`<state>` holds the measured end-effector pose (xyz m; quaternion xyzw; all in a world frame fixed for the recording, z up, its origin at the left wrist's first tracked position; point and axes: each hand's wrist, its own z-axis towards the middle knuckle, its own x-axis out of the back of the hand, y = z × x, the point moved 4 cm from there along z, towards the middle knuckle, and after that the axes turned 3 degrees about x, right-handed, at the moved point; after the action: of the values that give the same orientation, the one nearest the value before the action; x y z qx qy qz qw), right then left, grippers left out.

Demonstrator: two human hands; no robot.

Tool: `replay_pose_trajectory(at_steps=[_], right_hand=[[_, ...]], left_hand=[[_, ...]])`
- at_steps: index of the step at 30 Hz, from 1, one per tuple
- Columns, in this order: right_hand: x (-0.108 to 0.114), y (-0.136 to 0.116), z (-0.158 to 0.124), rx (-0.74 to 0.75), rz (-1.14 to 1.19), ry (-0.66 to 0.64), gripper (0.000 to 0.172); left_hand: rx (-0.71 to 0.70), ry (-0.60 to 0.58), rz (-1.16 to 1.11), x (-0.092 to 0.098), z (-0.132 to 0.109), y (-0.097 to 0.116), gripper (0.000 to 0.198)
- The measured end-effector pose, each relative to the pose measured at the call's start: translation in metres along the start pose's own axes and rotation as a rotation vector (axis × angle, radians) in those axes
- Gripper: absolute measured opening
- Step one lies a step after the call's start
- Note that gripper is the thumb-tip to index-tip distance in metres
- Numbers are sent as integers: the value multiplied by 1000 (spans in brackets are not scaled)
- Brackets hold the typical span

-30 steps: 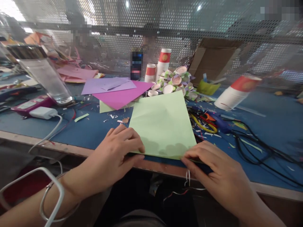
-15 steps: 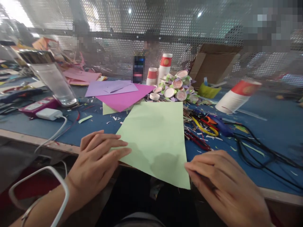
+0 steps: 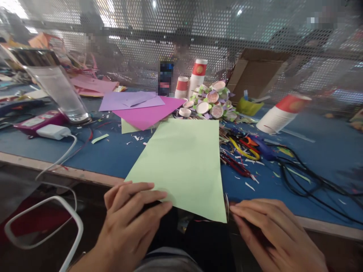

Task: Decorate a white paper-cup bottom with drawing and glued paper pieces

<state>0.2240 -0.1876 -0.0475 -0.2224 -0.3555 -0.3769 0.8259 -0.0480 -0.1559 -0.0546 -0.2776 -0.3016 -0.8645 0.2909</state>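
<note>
A light green sheet of paper [image 3: 181, 158] lies at the blue table's front edge, its lower edge reaching out over it. My left hand [image 3: 136, 215] rests on the sheet's lower left edge, fingers stretched out over the paper. Beside the lower right corner is my right hand [image 3: 275, 230], with thumb and fingertips pinched together just off the paper. A thin pale sliver stands between those fingertips and the sheet's edge; whether the fingers hold it is hard to make out.
Purple paper [image 3: 127, 101] and magenta paper [image 3: 150, 113] lie behind the sheet. Near them are a pile of decorated discs [image 3: 212, 102] and paper cups [image 3: 280, 113]. Scissors [image 3: 242, 149], a cabled blue tool [image 3: 263, 149], a glass bottle [image 3: 61, 92] and a white cable [image 3: 69, 149] lie around.
My left hand has moved right and toward me along the sheet's lower left edge. My right hand has drawn slightly back and away from the paper's right edge. The view has shifted slightly.
</note>
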Motion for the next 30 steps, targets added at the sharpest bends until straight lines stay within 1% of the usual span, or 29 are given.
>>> replay_pose_trajectory(at_steps=[2, 4, 5, 9, 11, 14, 17, 20, 22, 23, 25, 27, 30], right_hand=[[-1, -1, -1, 11, -16, 11, 15], [-2, -3, -2, 22, -22, 19, 17], [-3, -3, -2, 26, -22, 19, 18], [-5, -3, -3, 29, -25, 38, 15], [-6, -2, -4, 21, -30, 61, 12], [-6, -3, -6, 16, -38, 78, 12], [-5, -4, -4, -9, -37, 111, 14], [-2, -6, 2, -30, -5, 177, 28], [-2, -7, 7, -18, 9, 189, 36], [-2, -8, 9, -10, 8, 177, 37], [-4, -7, 10, -6, -1, 141, 32], [-4, -6, 9, -11, -2, 126, 29], [-1, -5, 5, -19, 22, 120, 31]], left_hand=[[-9, 41, -48, -10, 1, 11, 28], [-21, 31, -68, -22, 6, 21, 26], [-22, 51, -87, -27, 9, 25, 25], [-24, 115, -139, -39, 22, 38, 23], [-20, 72, -160, -43, 26, 43, 20], [-15, 48, -182, -44, 27, 45, 18], [-9, 59, -192, -45, 26, 45, 19], [15, 57, -204, -46, 27, 45, 18], [33, 33, -214, -47, 28, 45, 20], [37, 26, -216, -48, 28, 46, 20], [41, 26, -212, -48, 29, 47, 21], [37, 47, -214, -47, 28, 49, 18], [8, 54, -275, -42, 24, 49, 16]])
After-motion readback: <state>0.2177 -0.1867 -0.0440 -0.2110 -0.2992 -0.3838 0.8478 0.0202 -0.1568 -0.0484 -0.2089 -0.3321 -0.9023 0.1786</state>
